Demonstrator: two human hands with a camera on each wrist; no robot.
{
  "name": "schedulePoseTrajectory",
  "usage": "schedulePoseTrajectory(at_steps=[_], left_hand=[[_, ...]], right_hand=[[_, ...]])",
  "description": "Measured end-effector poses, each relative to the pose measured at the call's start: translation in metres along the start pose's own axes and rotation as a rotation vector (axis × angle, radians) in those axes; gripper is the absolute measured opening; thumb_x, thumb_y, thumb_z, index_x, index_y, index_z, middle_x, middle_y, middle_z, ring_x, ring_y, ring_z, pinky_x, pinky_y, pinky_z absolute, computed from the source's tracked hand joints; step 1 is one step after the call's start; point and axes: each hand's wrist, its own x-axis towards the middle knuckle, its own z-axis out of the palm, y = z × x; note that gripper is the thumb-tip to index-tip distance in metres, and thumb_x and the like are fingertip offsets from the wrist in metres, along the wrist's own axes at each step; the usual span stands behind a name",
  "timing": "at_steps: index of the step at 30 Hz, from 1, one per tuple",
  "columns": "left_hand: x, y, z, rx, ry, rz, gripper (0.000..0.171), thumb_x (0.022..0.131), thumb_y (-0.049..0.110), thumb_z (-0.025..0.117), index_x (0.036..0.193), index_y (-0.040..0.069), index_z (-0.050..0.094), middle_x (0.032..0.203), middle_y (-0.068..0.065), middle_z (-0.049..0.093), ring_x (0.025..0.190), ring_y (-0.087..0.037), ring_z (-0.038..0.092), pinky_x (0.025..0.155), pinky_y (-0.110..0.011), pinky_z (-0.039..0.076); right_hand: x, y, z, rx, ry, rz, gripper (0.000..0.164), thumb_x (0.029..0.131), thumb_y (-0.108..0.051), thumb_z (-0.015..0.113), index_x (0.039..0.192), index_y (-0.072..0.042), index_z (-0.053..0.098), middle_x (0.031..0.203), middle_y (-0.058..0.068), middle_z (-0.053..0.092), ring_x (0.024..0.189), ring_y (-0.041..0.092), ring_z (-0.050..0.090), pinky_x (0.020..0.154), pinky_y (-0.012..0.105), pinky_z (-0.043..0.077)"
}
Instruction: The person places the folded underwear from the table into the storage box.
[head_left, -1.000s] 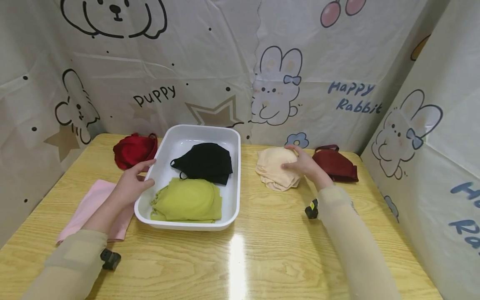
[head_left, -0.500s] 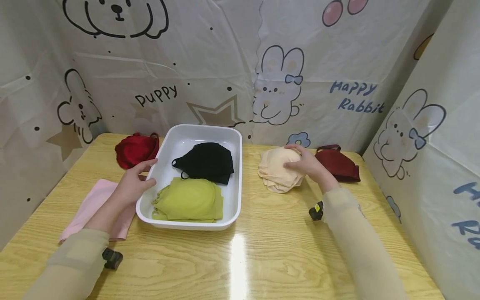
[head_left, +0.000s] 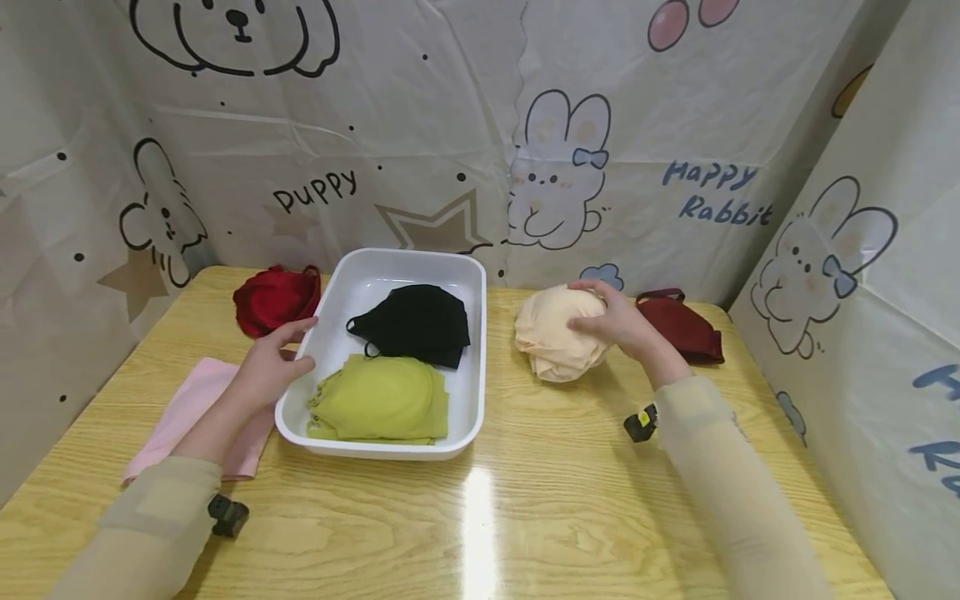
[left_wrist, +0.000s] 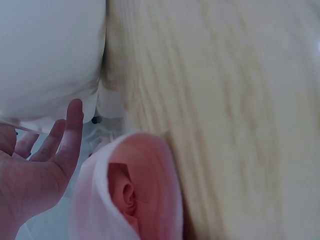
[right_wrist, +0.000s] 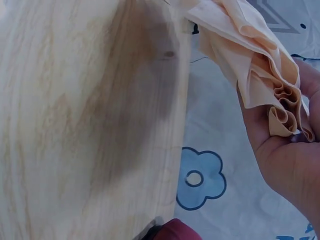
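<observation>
My right hand (head_left: 624, 327) grips a folded beige bra (head_left: 553, 332), thumb on its near side and fingers over the far side. In the right wrist view the bra's layered edges (right_wrist: 245, 55) show in the grasp, above the table. My left hand (head_left: 261, 375) rests at the left side of a white tray (head_left: 481, 375), thumb and forefinger spread at its rim; its fingers look loosely bent in the left wrist view. A folded black bra (head_left: 416, 325) lies at the tray's back and a folded yellow-green bra (head_left: 382, 398) at its front.
A red bra (head_left: 276, 300) lies behind my left hand. Folded pink cloth (head_left: 191, 400) is partly under the left forearm. A dark red bra (head_left: 682, 329) lies right of my right hand. Printed curtains (head_left: 420, 125) enclose the wooden table (head_left: 555, 500).
The beige bra has bunched up in my right hand and risen a little from the table. My left hand and the tray keep their places; the whole view has shifted slightly.
</observation>
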Motion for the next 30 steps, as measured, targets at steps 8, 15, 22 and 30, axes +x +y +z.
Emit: schedulePoseTrajectory(at_steps=[8, 15, 22, 30], left_hand=[[0.001, 0.001, 0.0, 0.001, -0.003, -0.013, 0.062, 0.09, 0.014, 0.056, 0.147, 0.014, 0.033, 0.132, -0.023, 0.045, 0.103, -0.036, 0.051, 0.079, -0.036, 0.05], [0.001, 0.001, 0.0, 0.003, -0.001, -0.017, 0.062, 0.09, 0.013, 0.056, 0.147, 0.015, 0.033, 0.132, -0.023, 0.045, 0.103, -0.036, 0.052, 0.08, -0.037, 0.051], [0.0, 0.001, 0.0, 0.001, 0.0, -0.012, 0.062, 0.09, 0.013, 0.056, 0.147, 0.014, 0.034, 0.131, -0.023, 0.046, 0.103, -0.037, 0.053, 0.081, -0.04, 0.051], [0.0, 0.002, 0.0, -0.002, -0.004, -0.016, 0.062, 0.09, 0.013, 0.056, 0.147, 0.014, 0.033, 0.131, -0.023, 0.046, 0.104, -0.037, 0.052, 0.083, -0.043, 0.051]], right_hand=[[-0.006, -0.016, -0.007, 0.003, 0.04, -0.036, 0.061, 0.079, -0.013, 0.075, 0.133, -0.018, 0.048, 0.138, 0.011, 0.039, 0.114, 0.027, 0.044, 0.093, 0.039, 0.04], [-0.012, -0.028, -0.011, 0.027, 0.056, -0.041, 0.061, 0.079, -0.013, 0.075, 0.133, -0.02, 0.047, 0.137, 0.012, 0.04, 0.111, 0.026, 0.047, 0.085, 0.031, 0.045], [-0.019, -0.041, -0.012, 0.089, 0.04, -0.042, 0.062, 0.08, -0.013, 0.075, 0.134, -0.021, 0.046, 0.132, 0.015, 0.042, 0.101, 0.026, 0.053, 0.071, 0.027, 0.053], [-0.025, -0.057, -0.013, 0.066, 0.052, -0.07, 0.062, 0.079, -0.015, 0.075, 0.134, -0.021, 0.046, 0.132, 0.014, 0.042, 0.098, 0.026, 0.053, 0.071, 0.029, 0.053]])
